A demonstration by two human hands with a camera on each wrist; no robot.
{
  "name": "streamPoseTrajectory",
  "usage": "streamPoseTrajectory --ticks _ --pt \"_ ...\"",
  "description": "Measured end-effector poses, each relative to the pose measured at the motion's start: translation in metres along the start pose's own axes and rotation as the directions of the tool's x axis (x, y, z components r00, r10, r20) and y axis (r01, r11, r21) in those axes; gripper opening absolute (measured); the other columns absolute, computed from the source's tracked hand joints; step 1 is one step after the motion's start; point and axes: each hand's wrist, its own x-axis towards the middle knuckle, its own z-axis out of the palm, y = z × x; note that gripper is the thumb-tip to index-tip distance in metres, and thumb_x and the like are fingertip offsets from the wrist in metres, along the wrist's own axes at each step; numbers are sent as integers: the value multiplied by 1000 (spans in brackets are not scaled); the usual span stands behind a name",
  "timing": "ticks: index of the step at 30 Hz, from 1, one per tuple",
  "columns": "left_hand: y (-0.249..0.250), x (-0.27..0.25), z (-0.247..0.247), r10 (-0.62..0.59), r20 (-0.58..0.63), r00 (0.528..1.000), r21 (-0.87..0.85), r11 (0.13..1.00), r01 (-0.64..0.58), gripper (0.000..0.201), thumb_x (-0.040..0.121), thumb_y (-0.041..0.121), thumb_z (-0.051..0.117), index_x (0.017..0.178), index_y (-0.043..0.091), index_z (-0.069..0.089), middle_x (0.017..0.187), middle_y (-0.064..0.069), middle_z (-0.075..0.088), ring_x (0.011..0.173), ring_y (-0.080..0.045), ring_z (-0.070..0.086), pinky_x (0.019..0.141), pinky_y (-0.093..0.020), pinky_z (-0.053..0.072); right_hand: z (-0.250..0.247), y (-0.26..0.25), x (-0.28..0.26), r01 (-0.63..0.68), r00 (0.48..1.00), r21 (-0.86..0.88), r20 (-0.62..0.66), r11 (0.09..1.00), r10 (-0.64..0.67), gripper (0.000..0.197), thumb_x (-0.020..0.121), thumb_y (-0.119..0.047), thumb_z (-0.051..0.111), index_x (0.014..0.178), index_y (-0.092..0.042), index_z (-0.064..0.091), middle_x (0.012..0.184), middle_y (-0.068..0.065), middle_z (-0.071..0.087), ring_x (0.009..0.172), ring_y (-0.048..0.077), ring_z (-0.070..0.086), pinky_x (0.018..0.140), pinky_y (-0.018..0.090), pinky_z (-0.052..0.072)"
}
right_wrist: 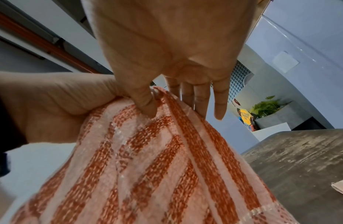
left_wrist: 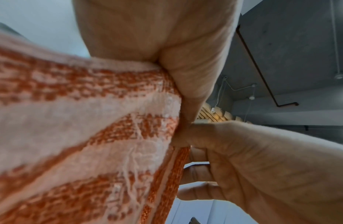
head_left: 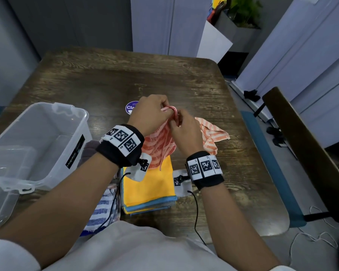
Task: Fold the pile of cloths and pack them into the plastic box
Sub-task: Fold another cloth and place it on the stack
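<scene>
An orange-and-white striped cloth (head_left: 160,141) hangs from both hands above the table's middle, its far part (head_left: 211,133) lying on the wood. My left hand (head_left: 155,112) grips its upper edge in a fist; the cloth (left_wrist: 80,121) fills the left wrist view. My right hand (head_left: 181,126) pinches the same edge between thumb and forefinger, its other fingers (right_wrist: 207,100) straight, above the cloth (right_wrist: 147,166). A stack of folded yellow and blue cloths (head_left: 149,186) lies under my wrists. The clear plastic box (head_left: 35,145) stands open at the left, with nothing in it.
A blue-and-white striped cloth (head_left: 104,210) lies left of the stack, and a grey one (head_left: 88,151) beside the box. A round purple sticker (head_left: 130,108) is on the wooden table (head_left: 106,75). A dark chair (head_left: 301,137) stands at the right.
</scene>
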Motion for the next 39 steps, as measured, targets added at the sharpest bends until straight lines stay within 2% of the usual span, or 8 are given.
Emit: streamPoseTrajectory --ticks 5,10,13,17,24,27,31,39 --pt "10 -5 1 11 -17 1000 -1 1000 -11 14 83 31 65 74 21 62 64 -1 63 63 -15 57 59 -36 49 6 2 0 36 999 -32 39 999 -35 28 89 -49 55 110 -31 57 96 -3 67 87 24 64 69 43 51" --pt "10 -4 -3 47 10 999 23 999 -47 15 84 30 71 77 19 63 61 3 60 54 -10 52 53 -29 42 2 11 4 13 1000 30 -9 999 -13 20 96 -13 47 103 -15 65 93 6 69 86 26 62 69 41 48" --pt "1 -2 -4 70 117 991 114 990 -83 13 85 28 73 84 19 64 70 6 63 64 -12 60 57 -29 46 -11 12 9 8 998 83 -64 997 -2 30 96 -2 38 77 -22 53 75 -4 58 74 18 54 64 35 35" --pt "-26 5 2 47 156 987 279 956 -90 8 88 16 70 87 23 66 87 5 59 86 -22 62 69 -32 44 -25 10 16 26 990 172 -143 985 -1 27 97 -4 34 91 -14 58 86 -2 63 84 16 60 75 37 49" --pt "-37 19 -19 25 -232 972 187 982 19 11 94 18 60 89 27 61 91 4 62 84 -20 62 91 -49 50 -27 15 16 66 987 175 -158 982 -38 16 100 -8 40 98 -18 53 87 -4 59 79 14 56 69 37 46" --pt "-32 25 -37 29 -380 925 28 999 -19 8 94 15 56 90 20 62 85 4 67 78 -17 63 80 -36 54 -17 21 12 93 990 54 -107 994 -87 12 98 -12 44 101 -21 52 89 -2 63 79 18 61 64 41 48" --pt "-15 25 -57 39 -474 880 -78 993 -86 14 97 8 49 93 13 62 85 6 63 71 -1 52 64 -7 37 -12 32 13 113 987 -62 -110 992 -120 20 94 -1 43 88 -18 50 87 1 58 81 24 55 68 37 39" --pt "-9 31 -83 -77 -545 835 -259 963 -80 8 88 25 69 92 18 68 84 12 67 73 2 61 66 -12 48 -14 69 11 -137 987 -147 60 980 147 22 84 10 44 92 -6 56 87 9 62 81 28 56 64 38 42"
